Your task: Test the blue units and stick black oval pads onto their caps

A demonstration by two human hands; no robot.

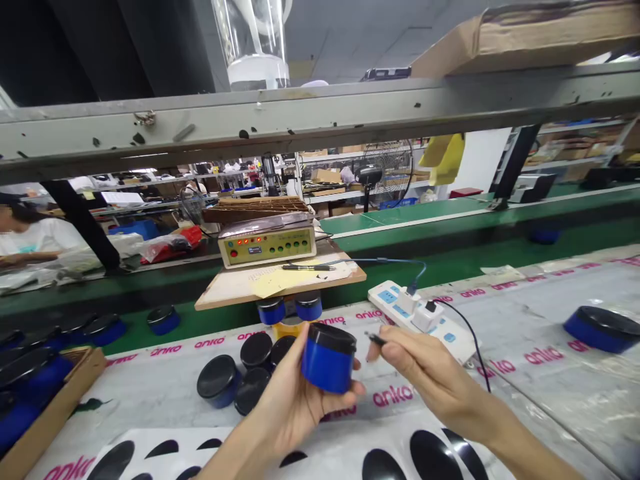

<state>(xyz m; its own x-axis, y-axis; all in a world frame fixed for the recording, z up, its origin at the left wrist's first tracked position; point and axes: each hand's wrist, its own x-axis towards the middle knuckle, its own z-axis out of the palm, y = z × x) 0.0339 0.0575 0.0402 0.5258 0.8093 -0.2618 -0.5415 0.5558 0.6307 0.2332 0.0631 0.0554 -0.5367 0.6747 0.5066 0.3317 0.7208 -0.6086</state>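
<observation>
Left hand [300, 403] lower centre, clamped on a blue container with black top [327, 367]; palm and part of the fingers hidden behind it. Container tilted, near side showing, far side not visible. Right hand [430, 367] just right of it, thumb and fingers pinching a small dark piece [376, 339] with a metallic-looking tip; rest of the piece covered by the fingers, type can't be told. Hands apart, small gap between tip and container.

Cluster of similar containers [218, 380] left of the left hand, a couple partly blocked by it. Yellow-orange item [289, 329] behind the fingertips, mostly hidden. Power strip [453, 333] right of centre, lower part blocked by right hand; black cable [473, 330] drops behind the wrist, far end not traceable.

Sheet with black shapes [345, 460] cut off at bottom edge, also overlapped by forearms. Cardboard box [60, 407] of containers cut off lower left. Control unit [270, 243] upper centre: red lights readable, lettering too small. Person [43, 237] at left edge, cropped, hands unclear. Blue object [545, 237] right side, blurred.
</observation>
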